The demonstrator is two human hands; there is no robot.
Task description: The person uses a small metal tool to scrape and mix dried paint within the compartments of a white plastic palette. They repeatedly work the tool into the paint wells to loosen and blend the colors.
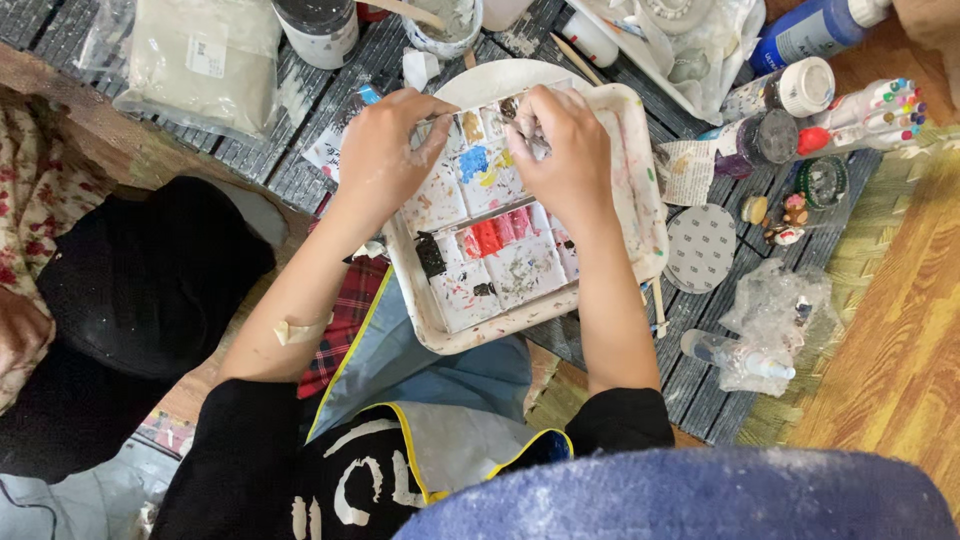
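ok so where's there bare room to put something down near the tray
Bare wooden floor right of the crumpled plastic wrap is the widest patch. A small slatted strip shows between the clay bag and the left hand. Right of the tray, bottles and the round disc crowd it.

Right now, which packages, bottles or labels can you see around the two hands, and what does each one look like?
Clear bag: far left, grey-beige powder, small white label.
Dark jar: far edge, round, white label band.
Blue bottle: far right, lying tilted, white cap.
White-lidded jar: right of the paint tray, printed label.
Marker pack: far right, coloured caps.
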